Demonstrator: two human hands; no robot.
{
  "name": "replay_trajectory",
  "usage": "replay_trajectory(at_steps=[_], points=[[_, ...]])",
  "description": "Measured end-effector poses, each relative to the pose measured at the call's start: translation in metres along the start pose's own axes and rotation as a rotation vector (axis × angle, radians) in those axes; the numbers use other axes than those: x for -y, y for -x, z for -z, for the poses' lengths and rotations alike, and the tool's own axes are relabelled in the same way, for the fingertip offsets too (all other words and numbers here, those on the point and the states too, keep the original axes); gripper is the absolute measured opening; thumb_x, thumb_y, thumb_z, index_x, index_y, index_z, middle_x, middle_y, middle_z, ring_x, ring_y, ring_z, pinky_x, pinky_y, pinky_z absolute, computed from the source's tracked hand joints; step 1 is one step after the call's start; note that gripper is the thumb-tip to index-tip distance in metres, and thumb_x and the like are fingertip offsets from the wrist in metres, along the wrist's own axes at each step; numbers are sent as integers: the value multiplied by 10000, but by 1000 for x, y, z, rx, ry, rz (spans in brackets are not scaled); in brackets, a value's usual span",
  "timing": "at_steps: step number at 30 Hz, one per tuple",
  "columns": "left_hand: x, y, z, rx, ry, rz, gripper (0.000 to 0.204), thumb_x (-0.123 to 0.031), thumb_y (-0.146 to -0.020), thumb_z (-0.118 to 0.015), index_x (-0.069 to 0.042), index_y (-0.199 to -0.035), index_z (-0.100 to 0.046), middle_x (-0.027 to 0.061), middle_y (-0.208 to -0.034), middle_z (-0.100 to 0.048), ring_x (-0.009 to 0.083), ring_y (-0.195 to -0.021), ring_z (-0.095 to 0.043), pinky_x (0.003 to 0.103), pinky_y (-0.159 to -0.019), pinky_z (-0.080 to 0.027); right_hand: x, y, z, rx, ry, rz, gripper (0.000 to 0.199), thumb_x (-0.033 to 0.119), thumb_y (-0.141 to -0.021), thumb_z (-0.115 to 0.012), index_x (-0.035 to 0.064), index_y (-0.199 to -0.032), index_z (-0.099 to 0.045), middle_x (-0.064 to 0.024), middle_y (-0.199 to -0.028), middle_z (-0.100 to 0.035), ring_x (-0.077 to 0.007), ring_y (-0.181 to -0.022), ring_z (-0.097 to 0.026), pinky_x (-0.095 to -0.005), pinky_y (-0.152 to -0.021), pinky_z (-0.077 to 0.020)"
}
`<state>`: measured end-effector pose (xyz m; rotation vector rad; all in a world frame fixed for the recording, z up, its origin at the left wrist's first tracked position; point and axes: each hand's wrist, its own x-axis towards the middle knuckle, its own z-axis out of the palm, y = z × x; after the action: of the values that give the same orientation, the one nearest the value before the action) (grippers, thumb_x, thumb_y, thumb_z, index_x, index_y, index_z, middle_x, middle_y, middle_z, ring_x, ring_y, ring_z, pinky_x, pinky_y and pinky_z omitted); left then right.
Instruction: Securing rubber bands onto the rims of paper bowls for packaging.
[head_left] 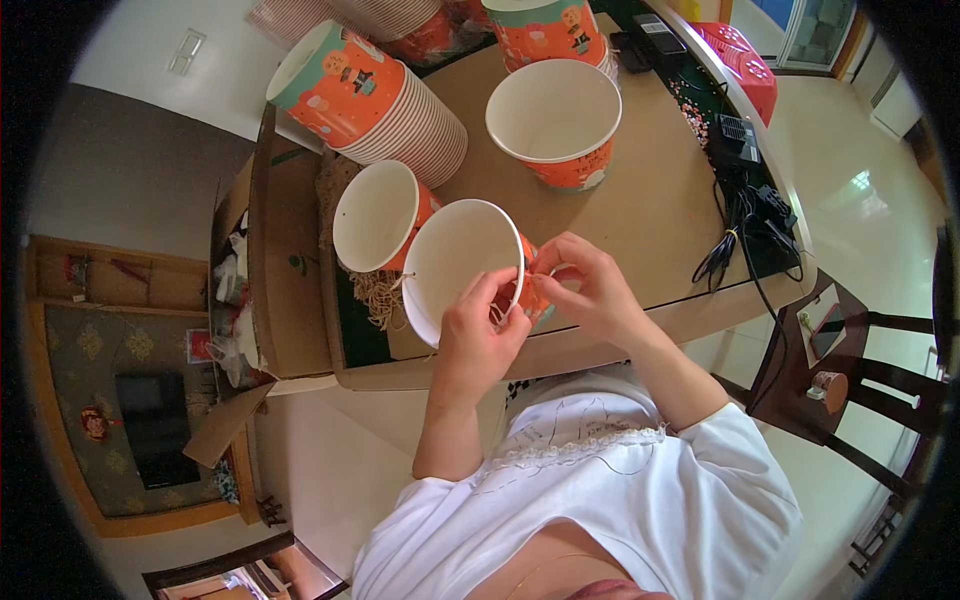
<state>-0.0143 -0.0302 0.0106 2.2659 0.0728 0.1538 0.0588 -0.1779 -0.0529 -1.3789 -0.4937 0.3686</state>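
Both hands' fingers on a tilted orange paper bucket (white inside), thin string between them.

A brown table carries one upright orange paper bucket, a tilted stack of nested buckets, a second bucket on its side, tan string and black cables at its right edge.
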Motion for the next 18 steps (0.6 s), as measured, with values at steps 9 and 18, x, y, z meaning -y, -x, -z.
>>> replay_trajectory(at_steps=[9,18], points=[[1,1,0,3,3,-12,336,13,-765,-591,11,-1101,-576,139,-913,-617,223,-763,-641,322,-669,-520,4,1,1,14,21,13,61,1,-831,-589,-34,-881,-586,-69,-980,-541,-141,-898,-588,-283,-818,-528],[1,1,-4,29,21,-57,340,6,-764,-595,11,-1102,-569,136,-910,-620,224,-758,-640,321,-644,-521,2,2,4,26,58,10,62,8,-839,-607,-36,-876,-584,-66,-963,-520,-139,-885,-585,-280,-806,-526]])
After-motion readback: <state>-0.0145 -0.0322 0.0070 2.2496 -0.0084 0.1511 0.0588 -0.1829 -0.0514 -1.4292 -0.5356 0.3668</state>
